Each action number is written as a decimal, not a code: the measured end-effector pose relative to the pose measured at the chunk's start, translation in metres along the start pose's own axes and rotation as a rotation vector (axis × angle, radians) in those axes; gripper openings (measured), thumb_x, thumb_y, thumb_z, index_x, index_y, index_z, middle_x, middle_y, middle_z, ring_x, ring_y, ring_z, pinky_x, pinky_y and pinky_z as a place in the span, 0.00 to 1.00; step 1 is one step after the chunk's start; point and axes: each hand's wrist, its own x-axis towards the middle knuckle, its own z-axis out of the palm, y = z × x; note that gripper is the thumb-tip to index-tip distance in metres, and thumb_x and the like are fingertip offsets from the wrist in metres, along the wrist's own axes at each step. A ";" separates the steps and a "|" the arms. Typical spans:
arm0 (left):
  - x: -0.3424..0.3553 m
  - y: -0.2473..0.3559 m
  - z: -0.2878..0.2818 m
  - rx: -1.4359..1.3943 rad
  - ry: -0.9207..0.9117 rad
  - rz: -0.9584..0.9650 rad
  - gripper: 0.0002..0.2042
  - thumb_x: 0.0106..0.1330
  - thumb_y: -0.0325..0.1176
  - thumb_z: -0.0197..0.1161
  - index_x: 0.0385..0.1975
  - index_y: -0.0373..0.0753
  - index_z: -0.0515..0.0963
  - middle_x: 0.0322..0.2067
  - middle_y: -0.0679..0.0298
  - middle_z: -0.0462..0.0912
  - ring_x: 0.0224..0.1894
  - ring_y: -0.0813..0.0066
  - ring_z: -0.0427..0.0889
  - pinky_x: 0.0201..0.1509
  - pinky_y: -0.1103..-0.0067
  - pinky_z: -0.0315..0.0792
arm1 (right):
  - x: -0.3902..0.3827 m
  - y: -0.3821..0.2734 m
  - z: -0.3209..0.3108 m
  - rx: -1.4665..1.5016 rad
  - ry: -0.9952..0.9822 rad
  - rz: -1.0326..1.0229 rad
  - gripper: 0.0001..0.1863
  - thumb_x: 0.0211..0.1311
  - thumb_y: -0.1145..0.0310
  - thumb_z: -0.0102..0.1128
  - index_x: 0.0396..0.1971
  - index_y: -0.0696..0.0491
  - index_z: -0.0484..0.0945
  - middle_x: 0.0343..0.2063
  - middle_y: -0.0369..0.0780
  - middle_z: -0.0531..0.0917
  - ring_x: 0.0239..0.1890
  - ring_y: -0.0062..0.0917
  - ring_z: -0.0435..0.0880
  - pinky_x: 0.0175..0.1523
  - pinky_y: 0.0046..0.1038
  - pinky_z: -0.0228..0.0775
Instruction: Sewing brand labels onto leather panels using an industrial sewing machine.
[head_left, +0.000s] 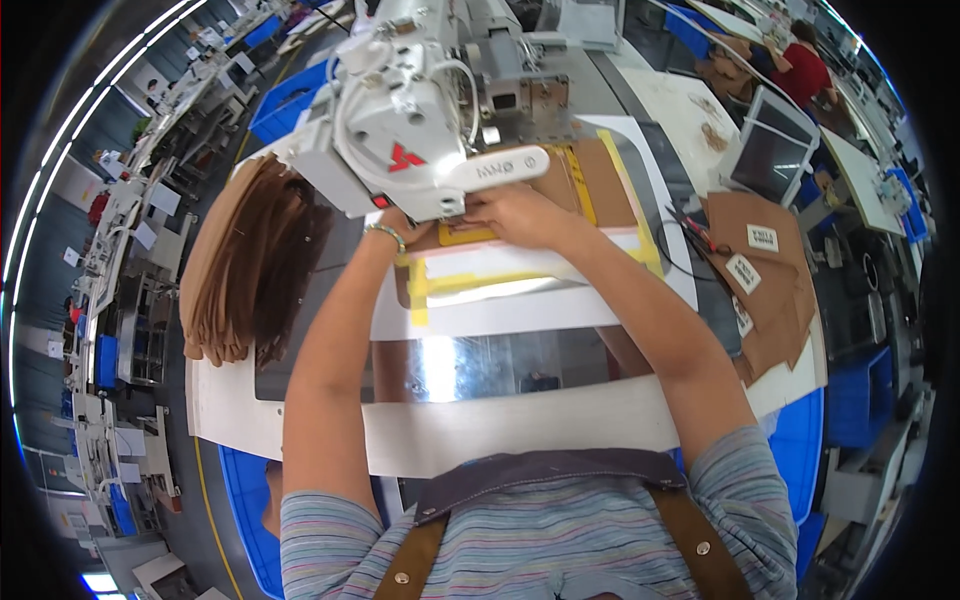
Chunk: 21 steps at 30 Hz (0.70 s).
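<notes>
A white sewing machine head [395, 120] hangs over a work holder with yellow tape [420, 290] and a yellow frame [580, 180] on brown material [612, 180]. My right hand [520, 215] lies on that material under the head's white arm, fingers stretched forward and partly covered. My left hand [398, 225], with a beaded bracelet at the wrist, reaches to the same material at the frame's left end; its fingertips are hidden by the machine.
Brown pieces [225, 260] are stacked at the left. Scissors [692, 228] and labelled brown pieces [770, 270] lie at the right, near a screen [765, 150]. Blue bins [800, 470] flank the table. A co-worker in red [800, 75] works at the back right.
</notes>
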 end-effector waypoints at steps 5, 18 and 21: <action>-0.018 -0.032 -0.003 0.138 0.202 0.064 0.23 0.67 0.40 0.71 0.62 0.43 0.81 0.60 0.56 0.87 0.63 0.56 0.84 0.70 0.66 0.76 | 0.024 -0.007 -0.001 0.081 -0.122 0.081 0.18 0.68 0.74 0.57 0.52 0.47 0.91 0.58 0.39 0.86 0.64 0.35 0.81 0.69 0.44 0.72; -0.060 0.041 -0.012 -0.383 0.414 -0.079 0.14 0.68 0.27 0.63 0.51 0.28 0.83 0.51 0.41 0.87 0.57 0.41 0.85 0.58 0.63 0.78 | 0.008 0.000 0.006 -0.064 -0.065 0.116 0.21 0.69 0.72 0.56 0.57 0.48 0.89 0.65 0.36 0.83 0.70 0.36 0.75 0.75 0.42 0.66; -0.081 0.050 -0.016 -0.230 0.476 -0.033 0.13 0.70 0.28 0.63 0.50 0.29 0.84 0.51 0.43 0.87 0.56 0.44 0.85 0.57 0.64 0.78 | 0.007 -0.003 0.003 0.004 -0.056 0.077 0.19 0.68 0.73 0.58 0.55 0.49 0.89 0.62 0.36 0.85 0.66 0.37 0.77 0.74 0.40 0.69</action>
